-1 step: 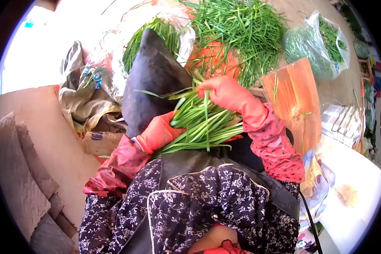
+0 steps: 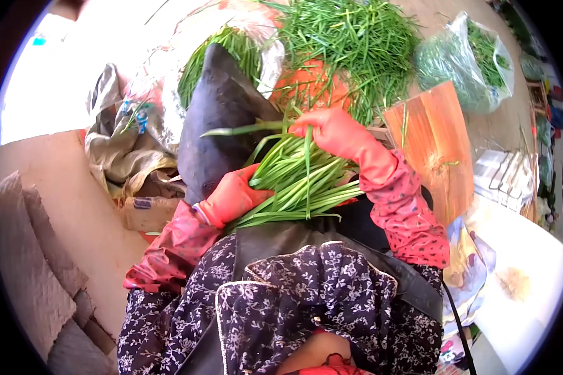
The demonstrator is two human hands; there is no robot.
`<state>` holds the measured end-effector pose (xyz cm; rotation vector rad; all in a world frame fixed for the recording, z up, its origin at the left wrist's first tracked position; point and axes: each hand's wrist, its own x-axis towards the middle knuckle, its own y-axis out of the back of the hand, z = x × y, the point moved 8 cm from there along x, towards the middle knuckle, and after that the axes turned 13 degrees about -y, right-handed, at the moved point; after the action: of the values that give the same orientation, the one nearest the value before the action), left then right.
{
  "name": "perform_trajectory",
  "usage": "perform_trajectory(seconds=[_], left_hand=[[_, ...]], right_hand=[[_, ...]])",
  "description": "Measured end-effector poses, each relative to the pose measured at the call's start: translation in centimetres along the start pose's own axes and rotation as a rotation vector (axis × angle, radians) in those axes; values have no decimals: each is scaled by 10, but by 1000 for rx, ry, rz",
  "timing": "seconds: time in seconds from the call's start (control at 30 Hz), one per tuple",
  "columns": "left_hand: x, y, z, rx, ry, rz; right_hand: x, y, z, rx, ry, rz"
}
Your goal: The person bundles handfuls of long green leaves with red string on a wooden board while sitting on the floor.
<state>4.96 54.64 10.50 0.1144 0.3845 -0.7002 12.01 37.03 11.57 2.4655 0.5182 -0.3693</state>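
My left hand (image 2: 231,195), in an orange-red rubber glove, grips a bundle of long green leafy stalks (image 2: 294,190) lying across my lap. My right hand (image 2: 322,131), gloved alike, is closed at the bundle's upper end, pinching a few leaf strands, one sticking out leftward. Beyond the bundle is a dark, pointed covering (image 2: 209,112), perhaps over my leg. Dotted red sleeves cover both forearms.
Ahead lie a heap of greens (image 2: 350,44), more greens in plastic (image 2: 225,53) and a tied-looking clear bag (image 2: 444,65). An orange board (image 2: 431,156) stands right. Crumpled sacking (image 2: 109,131) and cardboard (image 2: 37,262) lie left; a white surface (image 2: 519,244) is at right.
The leaf strand near my right fingers has shifted slightly and my right hand has moved a little. Both grips look the same; the whole view has moved only slightly.
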Motion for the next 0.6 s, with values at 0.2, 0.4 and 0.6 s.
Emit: perform_trajectory(seconds=[0.2,0.4,0.6], left_hand=[[0,-7,-2,-283,-13,-38],[-9,-2,-1,-615,142,-46],[-9,-7,-2,-446,79,-141]], right_hand=[[-21,113,113,154,-572,295],[-64,44,30,205,-231,-17],[-55,37,73,593,-511,212]])
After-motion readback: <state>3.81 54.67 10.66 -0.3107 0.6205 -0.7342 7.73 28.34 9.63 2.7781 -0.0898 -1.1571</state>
